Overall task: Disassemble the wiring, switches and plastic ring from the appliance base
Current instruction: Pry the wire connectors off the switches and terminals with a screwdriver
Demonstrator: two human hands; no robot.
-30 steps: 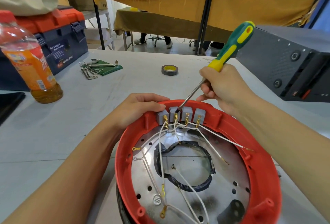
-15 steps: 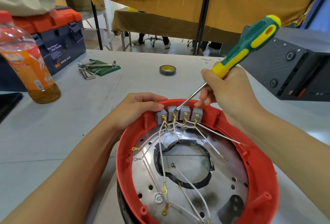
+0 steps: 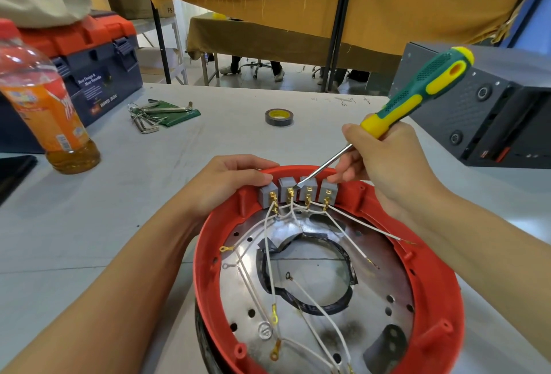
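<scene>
— Where's the screwdriver (image 3: pixel 417 96) pointing?
— Tip down-left onto the switches (image 3: pixel 298 192) at the red plastic ring's (image 3: pixel 429 293) far rim; my right hand (image 3: pixel 384 159) grips it.
— Left hand (image 3: pixel 229 180)?
— Fingers curled over the rim, touching the leftmost switch.

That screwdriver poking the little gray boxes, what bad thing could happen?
The screwdriver tip sits between two gray switches, close to the left hand that grips the red ring. If it slips, it might jab those fingers. Hard prying might also crack a switch or tear a thin white wire from its gold clip.
</scene>
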